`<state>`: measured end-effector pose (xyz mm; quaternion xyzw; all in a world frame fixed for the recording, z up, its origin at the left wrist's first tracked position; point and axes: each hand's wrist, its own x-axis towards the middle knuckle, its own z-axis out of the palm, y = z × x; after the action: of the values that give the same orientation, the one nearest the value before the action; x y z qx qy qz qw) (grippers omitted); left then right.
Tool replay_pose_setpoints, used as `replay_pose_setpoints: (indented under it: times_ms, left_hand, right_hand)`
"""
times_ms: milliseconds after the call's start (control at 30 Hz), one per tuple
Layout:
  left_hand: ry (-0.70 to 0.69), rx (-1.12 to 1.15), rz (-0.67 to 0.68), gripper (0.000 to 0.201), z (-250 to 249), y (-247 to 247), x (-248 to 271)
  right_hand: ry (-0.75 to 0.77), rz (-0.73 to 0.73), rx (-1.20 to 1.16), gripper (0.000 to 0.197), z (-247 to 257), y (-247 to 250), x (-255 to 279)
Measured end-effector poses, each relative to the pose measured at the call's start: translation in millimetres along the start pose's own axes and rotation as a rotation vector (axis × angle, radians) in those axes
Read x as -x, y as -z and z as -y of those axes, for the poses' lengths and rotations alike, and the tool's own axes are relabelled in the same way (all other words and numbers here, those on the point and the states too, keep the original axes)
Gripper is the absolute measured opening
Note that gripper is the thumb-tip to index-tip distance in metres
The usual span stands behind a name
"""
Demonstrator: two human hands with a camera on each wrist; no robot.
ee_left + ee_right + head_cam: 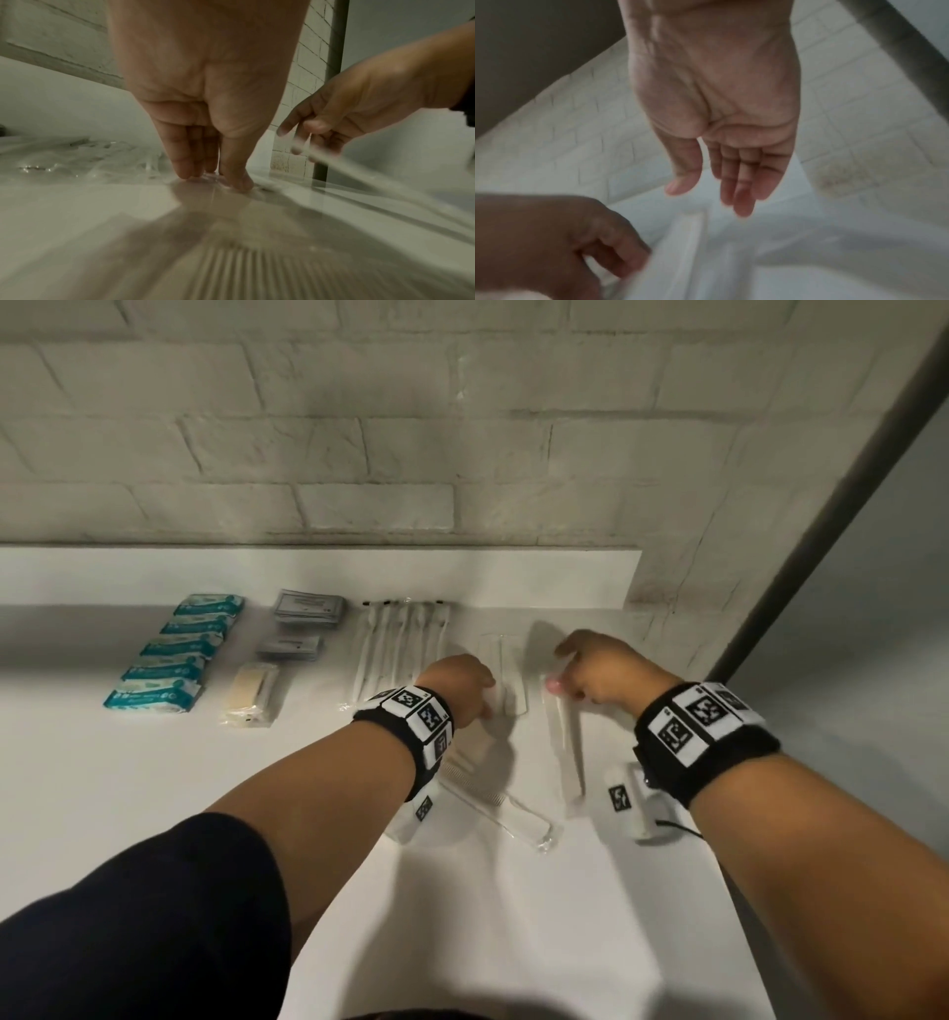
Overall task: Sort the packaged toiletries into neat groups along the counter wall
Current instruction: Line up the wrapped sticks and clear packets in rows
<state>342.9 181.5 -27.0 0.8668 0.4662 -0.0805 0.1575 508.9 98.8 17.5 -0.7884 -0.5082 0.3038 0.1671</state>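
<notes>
On the white counter (154,788) lie clear-wrapped white combs. My left hand (462,685) points down at one comb packet (506,690); its thumb and fingertips (187,174) meet on the wrap and pinch it. Another wrapped comb (493,801) lies under that wrist, its teeth showing (257,274). My right hand (590,670) hovers open, fingers straight (741,203), holding nothing, above a third comb packet (565,747). Along the wall stand groups: teal packets (174,654), grey sachets (308,608), a beige packet (251,693) and wrapped toothbrushes (400,639).
A white upstand (308,572) runs along the brick wall behind the groups. A dark slanted post (821,505) marks the counter's right end. Bare counter stretches in front of both arms.
</notes>
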Motion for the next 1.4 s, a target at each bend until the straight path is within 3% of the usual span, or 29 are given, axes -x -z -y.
replay_pose_setpoints:
  times_ms: [33, 100, 267, 367, 533, 933, 1033, 1100, 1167, 1266, 1333, 1400]
  left_hand:
    - [0.004, 0.015, -0.004, 0.059, 0, 0, -1]
    - [-0.004, 0.064, -0.04, 0.06, 2, 0, 0]
    - [-0.12, -0.022, -0.125, 0.056, -9, 0, 0]
    - [-0.132, -0.2, -0.081, 0.051, -23, -2, -4]
    - [-0.132, -0.337, -0.076, 0.034, -33, -8, -9]
    - [-0.137, -0.352, -0.065, 0.036, -30, -9, -7]
    - [-0.107, -0.323, 0.037, 0.047, -26, -8, -7]
    - [-0.084, -0.296, 0.117, 0.051, -25, -3, -7]
    - [-0.074, -0.275, 0.176, 0.049, -26, 4, -8]
    - [-0.056, -0.265, 0.255, 0.048, -26, 10, -11]
    - [-0.053, -0.288, 0.289, 0.047, -25, 10, -13]
    - [-0.056, -0.299, 0.304, 0.047, -25, 11, -14]
  right_hand:
    - [0.022, -0.08, 0.016, 0.058, -3, 5, -6]
    - [0.057, -0.102, 0.071, 0.067, -8, 6, -8]
    - [0.161, 0.155, 0.56, 0.056, -20, -19, 2]
    - [0.135, 0.19, 0.665, 0.059, -21, -20, -6]
    - [0.102, 0.19, 0.585, 0.059, -17, -21, -22]
    - [0.116, 0.166, 0.493, 0.075, -15, -30, -41]
    - [0.14, 0.011, 0.275, 0.067, -13, -22, -24]
    - [0.133, -0.042, 0.298, 0.049, -8, -21, -3]
    - [0.23, 0.102, 0.414, 0.031, 2, -27, 25]
    - [0.32, 0.353, 0.584, 0.045, 21, -54, 62]
    - [0.331, 0.373, 0.749, 0.049, 27, -72, 66]
    - [0.376, 0.365, 0.838, 0.033, 31, -73, 66]
